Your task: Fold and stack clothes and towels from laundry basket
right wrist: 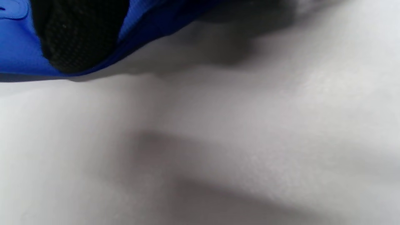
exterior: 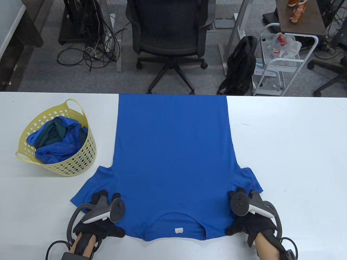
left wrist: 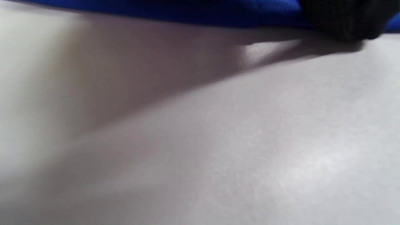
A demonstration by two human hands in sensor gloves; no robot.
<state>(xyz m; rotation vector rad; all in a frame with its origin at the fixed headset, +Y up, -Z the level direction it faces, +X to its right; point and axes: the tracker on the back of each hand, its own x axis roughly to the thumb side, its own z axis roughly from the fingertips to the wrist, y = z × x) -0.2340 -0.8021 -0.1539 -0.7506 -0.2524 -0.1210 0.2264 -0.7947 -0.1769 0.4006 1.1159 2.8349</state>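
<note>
A blue T-shirt (exterior: 173,151) lies flat on the white table (exterior: 292,151), with its collar and white label (exterior: 178,230) near the front edge. My left hand (exterior: 108,214) rests on the shirt's left shoulder, with fingers stretched onto the sleeve. My right hand (exterior: 244,214) rests on the right shoulder the same way. The left wrist view shows a gloved finger (left wrist: 340,17) on the shirt's edge (left wrist: 187,12). The right wrist view shows a gloved finger (right wrist: 78,34) on blue cloth (right wrist: 15,47). A yellow laundry basket (exterior: 81,159) at the left holds blue and dark green clothes (exterior: 54,140).
The shirt's hem reaches the table's far edge. Beyond it stand a black office chair (exterior: 170,35), a black backpack (exterior: 241,65) and a white cart (exterior: 279,62). Bare white table lies to the right of the shirt.
</note>
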